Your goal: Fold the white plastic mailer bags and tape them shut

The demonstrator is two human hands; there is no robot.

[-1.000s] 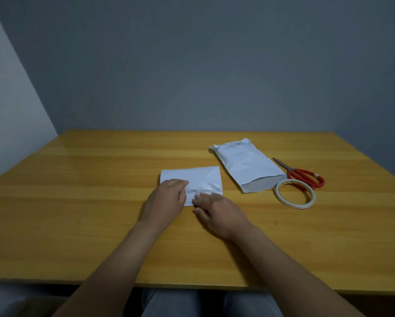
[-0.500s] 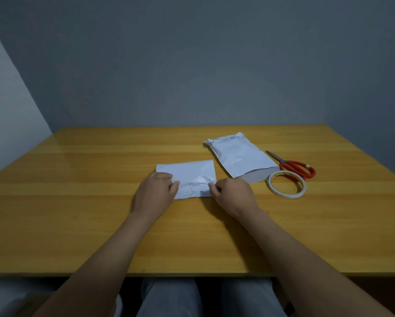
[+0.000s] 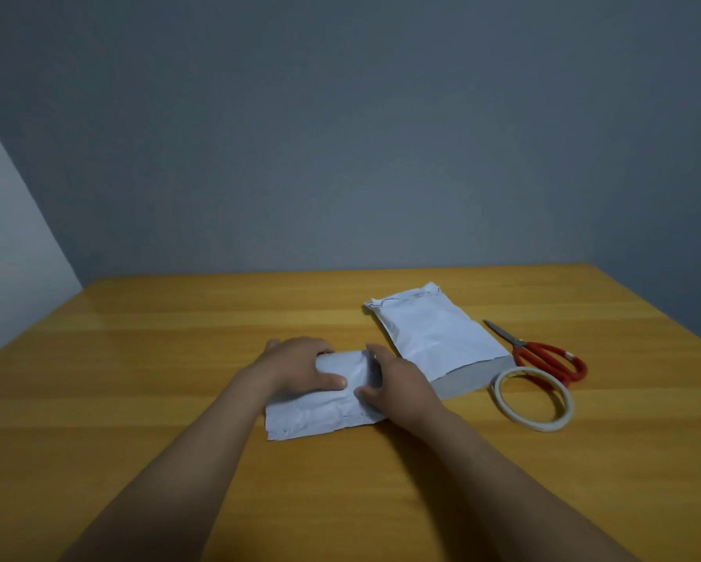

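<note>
While both hands hold it, the small white mailer bag lies on the wooden table; its far part is raised and turned over toward the person, and its near part lies flat and wrinkled on the wood. The left hand grips the left side of this raised fold; its fingers curl over the far edge and its thumb presses the near face. The right hand grips the right side of the same fold in the same way, with the fingers bent around the far edge and the thumb on the front, near the left thumb. The second white mailer bag lies flat just beyond and to the right of the small bag, with its grey flap open at the near end; whether the two bags touch is hidden by the right hand. The tape roll lies further to the right of the small bag; the red-handled scissors lie just behind the roll, closed, with the blades pointing away.
</note>
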